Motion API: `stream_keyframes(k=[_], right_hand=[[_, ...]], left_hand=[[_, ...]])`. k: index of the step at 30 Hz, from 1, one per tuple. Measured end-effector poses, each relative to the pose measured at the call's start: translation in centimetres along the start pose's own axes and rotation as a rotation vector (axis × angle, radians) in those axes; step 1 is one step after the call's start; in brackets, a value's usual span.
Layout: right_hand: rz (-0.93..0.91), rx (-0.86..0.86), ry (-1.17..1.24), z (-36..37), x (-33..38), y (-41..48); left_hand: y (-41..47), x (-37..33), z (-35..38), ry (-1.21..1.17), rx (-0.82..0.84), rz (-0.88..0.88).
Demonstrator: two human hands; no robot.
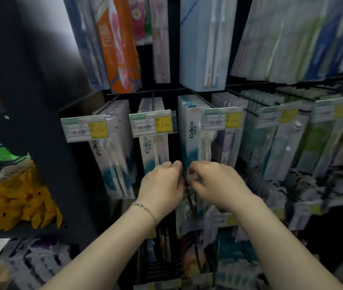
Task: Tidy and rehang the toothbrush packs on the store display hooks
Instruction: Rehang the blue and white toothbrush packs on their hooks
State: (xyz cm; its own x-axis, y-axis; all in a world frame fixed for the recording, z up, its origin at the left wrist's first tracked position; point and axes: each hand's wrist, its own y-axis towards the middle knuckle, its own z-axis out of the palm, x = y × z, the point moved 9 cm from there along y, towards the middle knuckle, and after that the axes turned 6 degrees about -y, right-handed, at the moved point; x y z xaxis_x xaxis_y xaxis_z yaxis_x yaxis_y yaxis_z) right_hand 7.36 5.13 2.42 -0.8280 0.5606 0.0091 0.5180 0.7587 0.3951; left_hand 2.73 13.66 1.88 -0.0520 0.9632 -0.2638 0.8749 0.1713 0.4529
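Toothbrush packs [192,141] hang from hooks [200,99] on dark rack [174,59].

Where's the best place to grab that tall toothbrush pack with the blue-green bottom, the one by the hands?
Pinch the toothbrush pack by its bottom end, coming from the front and below, as the left hand and right hand seem to. Its top hangs on a hook ending in a price tag, and neighbouring packs crowd its sides; only the bottom hangs free.
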Motion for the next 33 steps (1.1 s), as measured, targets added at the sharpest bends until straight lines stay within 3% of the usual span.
stream_keyframes(k=[16,25,33], right_hand=[[0.118,0.014,0.026,-1.3,-12.0,-4.8],[0.137,-0.059,0.058,-2.6,-17.6,-5.9],[0.179,-0.016,0.067,-3.0,-23.8,-6.8]], left_hand=[[3.8,-10.7,6.4,-0.102,0.139,0.036],[5.7,-12.7,9.3,-0.053,0.166,-0.039],[8.1,-13.8,11.4,-0.019,0.166,-0.112]])
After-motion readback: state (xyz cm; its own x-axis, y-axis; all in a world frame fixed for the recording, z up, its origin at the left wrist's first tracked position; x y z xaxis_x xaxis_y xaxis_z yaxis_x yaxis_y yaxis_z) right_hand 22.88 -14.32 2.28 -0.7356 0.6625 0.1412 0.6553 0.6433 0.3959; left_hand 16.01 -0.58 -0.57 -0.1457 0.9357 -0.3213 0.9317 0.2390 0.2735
